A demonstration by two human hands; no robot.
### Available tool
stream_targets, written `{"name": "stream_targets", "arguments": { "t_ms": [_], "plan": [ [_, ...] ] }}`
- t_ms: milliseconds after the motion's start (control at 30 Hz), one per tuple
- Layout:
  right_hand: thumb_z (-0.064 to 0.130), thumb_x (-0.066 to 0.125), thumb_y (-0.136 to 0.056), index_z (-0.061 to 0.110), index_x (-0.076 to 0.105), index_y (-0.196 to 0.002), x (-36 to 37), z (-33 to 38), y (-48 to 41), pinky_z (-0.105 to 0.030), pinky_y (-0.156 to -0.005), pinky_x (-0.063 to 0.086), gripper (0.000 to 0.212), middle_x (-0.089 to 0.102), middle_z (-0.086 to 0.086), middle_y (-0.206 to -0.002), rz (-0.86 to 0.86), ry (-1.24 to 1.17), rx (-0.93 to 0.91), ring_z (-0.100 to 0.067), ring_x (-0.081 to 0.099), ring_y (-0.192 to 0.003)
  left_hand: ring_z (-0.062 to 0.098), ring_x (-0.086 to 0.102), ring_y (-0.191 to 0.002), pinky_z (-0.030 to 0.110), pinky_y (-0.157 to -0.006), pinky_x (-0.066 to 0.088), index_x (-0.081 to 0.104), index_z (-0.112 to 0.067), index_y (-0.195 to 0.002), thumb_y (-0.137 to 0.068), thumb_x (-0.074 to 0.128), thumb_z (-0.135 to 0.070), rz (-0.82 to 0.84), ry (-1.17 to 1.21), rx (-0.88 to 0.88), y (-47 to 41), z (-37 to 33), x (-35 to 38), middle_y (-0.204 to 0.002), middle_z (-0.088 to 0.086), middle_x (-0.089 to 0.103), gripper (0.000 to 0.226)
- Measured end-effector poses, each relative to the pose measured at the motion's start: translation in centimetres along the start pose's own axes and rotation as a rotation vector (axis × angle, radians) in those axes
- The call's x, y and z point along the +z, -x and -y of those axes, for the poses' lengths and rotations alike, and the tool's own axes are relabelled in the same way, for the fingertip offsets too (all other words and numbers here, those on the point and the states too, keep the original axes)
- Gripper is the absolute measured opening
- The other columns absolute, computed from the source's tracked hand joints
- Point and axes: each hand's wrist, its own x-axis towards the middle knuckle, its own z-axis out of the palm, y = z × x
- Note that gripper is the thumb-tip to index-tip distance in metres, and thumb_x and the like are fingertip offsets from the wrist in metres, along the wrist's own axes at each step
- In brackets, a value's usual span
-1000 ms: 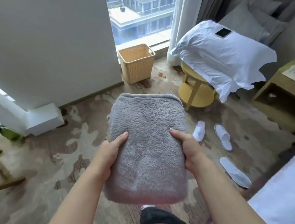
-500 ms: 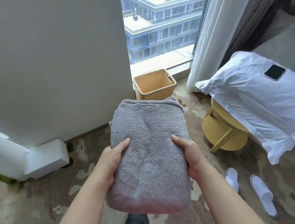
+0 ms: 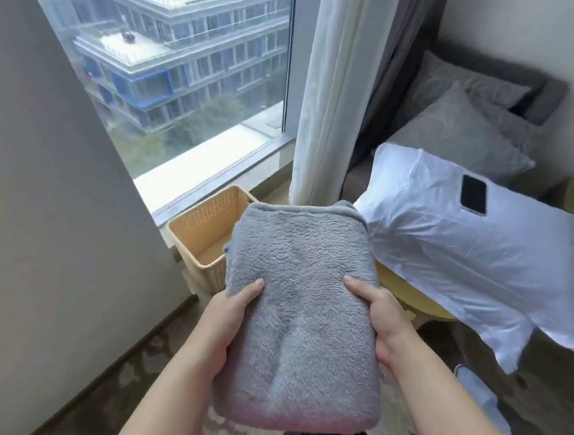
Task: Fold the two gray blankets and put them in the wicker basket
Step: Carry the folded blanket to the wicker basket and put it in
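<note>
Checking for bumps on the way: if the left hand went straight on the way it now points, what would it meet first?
Probably the wicker basket, just ahead of the left hand gripping the gray blanket; depth is unclear.

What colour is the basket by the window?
Light tan, with a woven lattice pattern on the wicker basket, seen in the head view.
</note>
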Motion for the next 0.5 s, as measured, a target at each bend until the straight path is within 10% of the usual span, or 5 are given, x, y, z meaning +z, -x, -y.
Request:
{"name": "stream_targets", "arguments": {
  "t_ms": [500],
  "plan": [
    [0.009,0.066,-0.069,-0.004,0.056,-0.123,19.9,4.0,-45.6,-0.046,-0.08,0.056,0.056,0.064,-0.028,-0.115,0.069,0.019,0.331,-0.042,0.064,-0.102,0.022,0.073,-0.08,0.03,-0.065,0.057,0.071,-0.016,-0.101,-0.078,0.073,-0.033,-0.33,-0.101,-0.055,-41.2,-16.0,-9.6,-0.09,0.005,0.076,0.028]
  ]
}}
